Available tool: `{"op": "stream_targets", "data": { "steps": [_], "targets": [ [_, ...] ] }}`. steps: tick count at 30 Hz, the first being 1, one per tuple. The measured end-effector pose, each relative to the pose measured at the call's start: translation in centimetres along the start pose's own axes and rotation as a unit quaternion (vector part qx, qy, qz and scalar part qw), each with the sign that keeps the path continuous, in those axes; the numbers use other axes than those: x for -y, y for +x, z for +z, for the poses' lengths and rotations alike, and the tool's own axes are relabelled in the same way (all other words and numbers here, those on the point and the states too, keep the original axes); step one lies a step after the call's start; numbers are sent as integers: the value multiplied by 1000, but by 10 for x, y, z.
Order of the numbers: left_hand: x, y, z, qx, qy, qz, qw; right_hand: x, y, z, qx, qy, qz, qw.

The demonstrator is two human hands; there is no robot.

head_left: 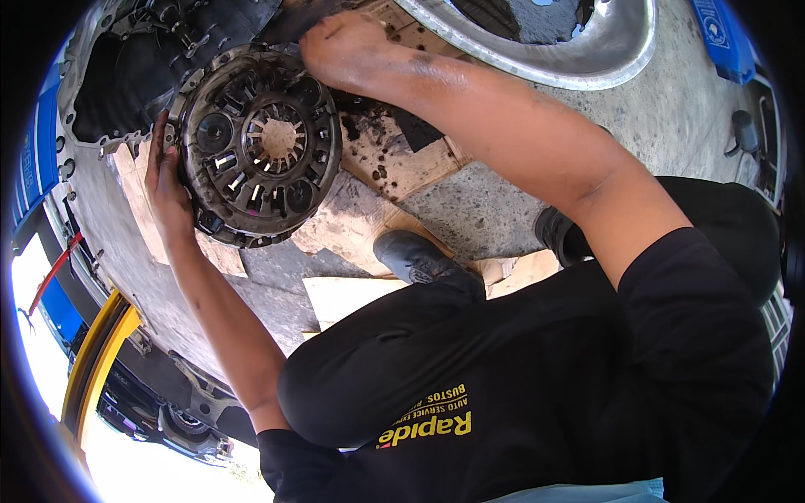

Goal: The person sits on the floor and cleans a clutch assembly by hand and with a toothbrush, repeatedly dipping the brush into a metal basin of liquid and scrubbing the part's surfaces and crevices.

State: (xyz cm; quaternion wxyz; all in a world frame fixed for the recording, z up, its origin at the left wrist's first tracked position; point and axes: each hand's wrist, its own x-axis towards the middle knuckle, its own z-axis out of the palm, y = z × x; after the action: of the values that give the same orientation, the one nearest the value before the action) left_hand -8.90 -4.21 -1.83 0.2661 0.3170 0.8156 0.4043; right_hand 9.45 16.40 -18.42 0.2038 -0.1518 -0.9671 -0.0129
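A round, dirty metal clutch pressure plate [239, 199], with a ring of spring fingers around its centre hole, faces up at the upper left. My left hand [170, 194] lies along its left rim, fingers stretched out and blackened with grease. Just beyond the upper right rim is my right hand [340, 44], its fingers curled. A dark, greasy shape [293, 21] meets that hand; whether it is a cloth or a part, I cannot make out. Behind the plate sits an open metal housing [105, 88], dark inside, with a bolt-hole flange.
Oil-stained cardboard [402, 163] covers part of the concrete floor [470, 210]. A large silver wheel rim [579, 74] holding dark liquid stands at the upper right. My shoe [419, 258] is close below the plate. A yellow post [99, 356] rises at the left, beyond it a dark vehicle [159, 419].
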Motion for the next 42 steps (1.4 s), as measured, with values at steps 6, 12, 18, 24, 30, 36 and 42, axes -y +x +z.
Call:
{"op": "stream_targets", "data": {
  "steps": [6, 12, 18, 24, 30, 36, 42],
  "targets": [
    [-10, -4, 6, -13, -3, 13, 1000, -17, 86, 27, -136, -253, 12, 958],
    [-20, -5, 14, -9, 7, 3, 1000, -25, 47, 36, 2, -220, 54, 974],
    [-19, -4, 13, 1, -17, 24, 1000, -13, 50, 38, -155, 186, 227, 943],
    [-8, -4, 5, 6, -42, 13, 999, -24, 41, 28, 3, 9, -41, 999],
    [-16, -7, 12, 17, -52, 26, 998, -21, 48, -3, -28, 89, -71, 993],
    [-19, -5, 11, -8, 56, 47, 997, -26, 85, 16, -33, 605, -46, 794],
    [-27, -7, 19, -1, 27, 35, 999, -8, 85, 28, 337, 931, 100, -101]
  ]
}}
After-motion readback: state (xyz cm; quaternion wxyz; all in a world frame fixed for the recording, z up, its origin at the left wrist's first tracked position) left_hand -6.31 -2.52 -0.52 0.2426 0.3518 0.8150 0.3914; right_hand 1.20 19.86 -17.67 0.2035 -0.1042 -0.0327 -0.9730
